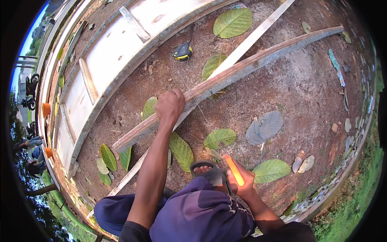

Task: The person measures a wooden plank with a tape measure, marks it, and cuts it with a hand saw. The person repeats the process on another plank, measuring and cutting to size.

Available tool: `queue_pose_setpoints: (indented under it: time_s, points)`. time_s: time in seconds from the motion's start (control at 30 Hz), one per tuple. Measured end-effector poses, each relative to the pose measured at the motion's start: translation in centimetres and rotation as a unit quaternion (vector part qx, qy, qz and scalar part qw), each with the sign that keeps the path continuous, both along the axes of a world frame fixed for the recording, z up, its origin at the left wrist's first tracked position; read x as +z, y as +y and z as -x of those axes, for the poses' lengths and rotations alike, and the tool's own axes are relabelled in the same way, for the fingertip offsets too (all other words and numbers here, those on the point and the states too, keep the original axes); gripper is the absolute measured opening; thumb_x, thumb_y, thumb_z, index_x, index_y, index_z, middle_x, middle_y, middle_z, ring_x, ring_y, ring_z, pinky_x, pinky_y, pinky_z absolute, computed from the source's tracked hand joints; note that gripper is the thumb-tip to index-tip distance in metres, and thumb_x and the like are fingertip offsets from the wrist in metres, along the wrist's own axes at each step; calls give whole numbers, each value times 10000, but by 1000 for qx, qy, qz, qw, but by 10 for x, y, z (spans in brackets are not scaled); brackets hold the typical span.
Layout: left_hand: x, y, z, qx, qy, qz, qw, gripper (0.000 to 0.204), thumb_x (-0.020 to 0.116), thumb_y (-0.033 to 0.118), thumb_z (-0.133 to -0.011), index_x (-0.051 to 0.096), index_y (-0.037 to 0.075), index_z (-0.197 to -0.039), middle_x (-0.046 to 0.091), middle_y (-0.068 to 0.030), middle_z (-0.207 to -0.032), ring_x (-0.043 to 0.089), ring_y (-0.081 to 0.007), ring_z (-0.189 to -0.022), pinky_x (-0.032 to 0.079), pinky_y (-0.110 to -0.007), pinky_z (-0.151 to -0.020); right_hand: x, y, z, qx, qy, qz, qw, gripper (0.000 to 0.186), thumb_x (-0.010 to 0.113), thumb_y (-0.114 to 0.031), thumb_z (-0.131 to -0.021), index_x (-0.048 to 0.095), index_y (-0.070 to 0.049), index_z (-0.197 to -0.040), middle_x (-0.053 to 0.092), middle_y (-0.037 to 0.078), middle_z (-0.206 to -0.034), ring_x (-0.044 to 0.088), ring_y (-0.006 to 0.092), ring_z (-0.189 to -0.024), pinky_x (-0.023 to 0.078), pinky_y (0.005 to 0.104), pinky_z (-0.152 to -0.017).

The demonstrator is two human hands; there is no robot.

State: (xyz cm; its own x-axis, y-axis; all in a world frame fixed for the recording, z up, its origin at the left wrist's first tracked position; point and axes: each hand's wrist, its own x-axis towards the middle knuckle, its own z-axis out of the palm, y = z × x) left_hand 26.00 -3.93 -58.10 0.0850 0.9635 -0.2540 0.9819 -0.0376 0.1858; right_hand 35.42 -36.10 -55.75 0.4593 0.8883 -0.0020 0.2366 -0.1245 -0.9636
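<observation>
A long wooden beam (250, 66) slants across the ground, rising toward the upper right. My left hand (170, 105) is closed over it and presses it from above. In my right hand (241, 180), by my knee, is the orange handle of a hand saw (234, 171). Its blade appears edge-on, as a faint thin line running up to the beam just right of my left hand. Beneath the beam a thinner pale wood strip (258, 34) crosses at an angle.
A yellow-and-black tape measure (182, 51) lies beyond the beam. At the left stands a large pale panel with a wooden frame (109, 44). Big leaves (232, 23) are scattered over the soil. My sandalled foot (207, 171) is close to the saw handle.
</observation>
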Motion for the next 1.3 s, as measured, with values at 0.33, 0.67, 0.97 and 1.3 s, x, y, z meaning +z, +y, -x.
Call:
queue_pose_setpoints:
  time_s: [0.33,0.67,0.97,1.3]
  points:
    - [0,6,0,-29,6,-32,999,552,438,385,-975,770,-31,-831,718,-314,-820,735,-452,-765,575,-539,-765,-29,40,-1,-8,-24,-47,999,428,698,-42,-931,624,82,-1334,749,221,-1157,777,307,-947,611,365,-806]
    - [-3,7,-7,-79,-12,-48,996,562,426,370,-976,768,-57,-849,721,-323,-836,740,-449,-781,576,-530,-765,-30,144,-4,-66,-34,-135,988,387,718,-66,-931,656,85,-1282,751,229,-1000,757,264,-771,588,341,-682]
    - [-15,12,11,-49,-19,-82,995,536,412,337,-972,631,45,-579,564,-135,-508,494,-248,-429,373,-453,-435,52,51,4,-24,34,75,996,421,686,-18,-915,657,37,-1332,765,223,-1014,784,280,-896,605,358,-798]
    - [-10,2,3,-19,5,-29,999,547,447,381,-975,767,-17,-778,716,-308,-781,741,-422,-737,584,-539,-718,63,-4,-14,10,57,65,996,431,680,11,-930,612,120,-1342,740,253,-1157,740,290,-1079,562,363,-961]
